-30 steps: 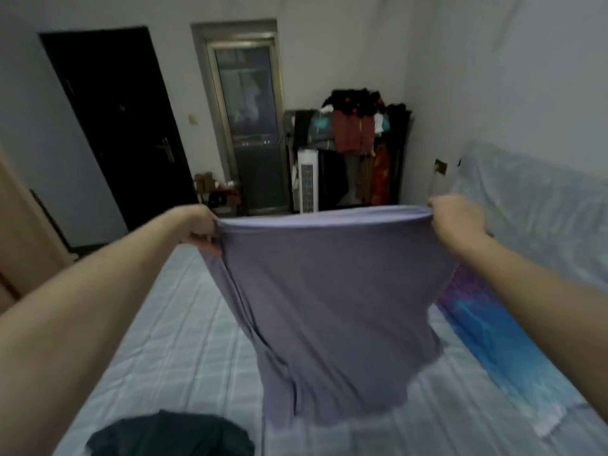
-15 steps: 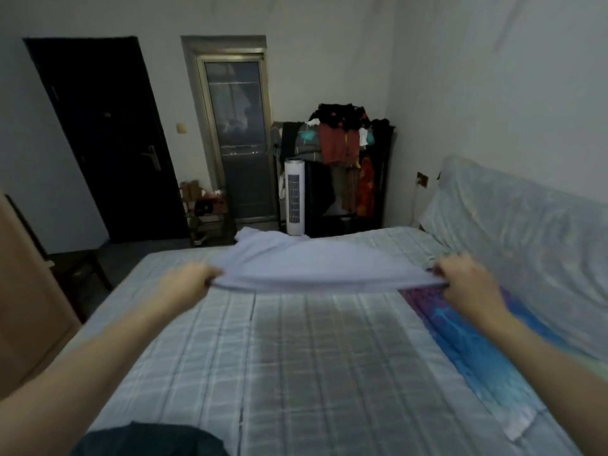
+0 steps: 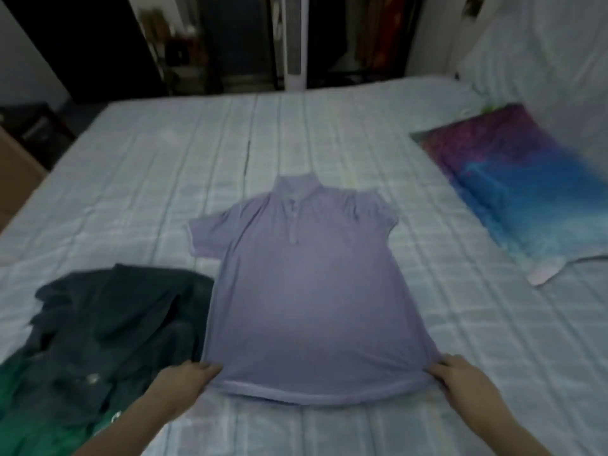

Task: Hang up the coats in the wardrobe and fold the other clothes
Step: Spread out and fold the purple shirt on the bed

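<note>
A lilac short-sleeved polo shirt [image 3: 309, 291] lies spread flat on the bed, front up, collar pointing away from me. My left hand [image 3: 184, 378] pinches the hem's left corner. My right hand [image 3: 460, 380] pinches the hem's right corner. Both hands sit low on the sheet at the near end of the shirt. To the left lies a crumpled dark garment [image 3: 112, 330], touching the shirt's left side, with green cloth [image 3: 29, 426] at its near edge.
The bed [image 3: 164, 153] has a pale checked sheet. A purple and blue pillow [image 3: 513, 189] lies at the right by the covered headboard [image 3: 539, 64]. Beyond the far edge stand a white tower fan [image 3: 291, 41] and a dark rack of hanging clothes [image 3: 371, 31].
The shirt went from hanging in the air between my hands to being swung out and laid flat on the bed. My hands dropped to the sheet, still holding the hem corners.
</note>
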Demonstrator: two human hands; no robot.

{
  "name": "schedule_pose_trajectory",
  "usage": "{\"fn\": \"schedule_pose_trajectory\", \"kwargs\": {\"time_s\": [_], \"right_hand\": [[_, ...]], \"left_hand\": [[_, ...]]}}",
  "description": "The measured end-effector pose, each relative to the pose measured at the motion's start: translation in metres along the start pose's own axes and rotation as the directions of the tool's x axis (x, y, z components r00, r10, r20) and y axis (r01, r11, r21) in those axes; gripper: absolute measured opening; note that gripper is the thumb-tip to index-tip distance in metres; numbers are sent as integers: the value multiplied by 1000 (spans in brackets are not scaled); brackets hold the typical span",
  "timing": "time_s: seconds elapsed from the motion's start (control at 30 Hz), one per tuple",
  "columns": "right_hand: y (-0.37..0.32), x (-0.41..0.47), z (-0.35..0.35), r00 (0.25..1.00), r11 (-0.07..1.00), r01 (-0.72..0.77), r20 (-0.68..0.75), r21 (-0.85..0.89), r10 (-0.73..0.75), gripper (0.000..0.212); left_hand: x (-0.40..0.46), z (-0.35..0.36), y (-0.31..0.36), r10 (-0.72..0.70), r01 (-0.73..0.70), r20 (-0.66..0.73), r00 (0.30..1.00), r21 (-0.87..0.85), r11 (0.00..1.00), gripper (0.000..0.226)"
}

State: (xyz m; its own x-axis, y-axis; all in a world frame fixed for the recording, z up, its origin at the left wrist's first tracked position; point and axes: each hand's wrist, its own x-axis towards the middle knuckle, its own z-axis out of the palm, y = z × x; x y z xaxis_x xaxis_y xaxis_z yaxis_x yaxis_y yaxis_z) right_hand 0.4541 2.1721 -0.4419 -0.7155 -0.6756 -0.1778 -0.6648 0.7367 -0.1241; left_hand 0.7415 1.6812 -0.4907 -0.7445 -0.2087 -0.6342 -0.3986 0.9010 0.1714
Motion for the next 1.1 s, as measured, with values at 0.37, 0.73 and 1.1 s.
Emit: {"fn": "schedule_pose_trajectory", "kwargs": {"time_s": [0.37,0.73,1.1], "right_hand": [[-24,-32,59,998,981,-65,-17,-185,63,57],[-42,-84,62,982,978,-74,159,-197,106,45],[-52,-150,71,893,978,-102,417,-184,172,50]], "left_hand": [[-53,61,21,238,-109,-321,917,372,922,102],[-101,115,9,285,-200,-183,941,379,903,80],[-159,149,20,325,-294,-71,943,281,914,76]]}}
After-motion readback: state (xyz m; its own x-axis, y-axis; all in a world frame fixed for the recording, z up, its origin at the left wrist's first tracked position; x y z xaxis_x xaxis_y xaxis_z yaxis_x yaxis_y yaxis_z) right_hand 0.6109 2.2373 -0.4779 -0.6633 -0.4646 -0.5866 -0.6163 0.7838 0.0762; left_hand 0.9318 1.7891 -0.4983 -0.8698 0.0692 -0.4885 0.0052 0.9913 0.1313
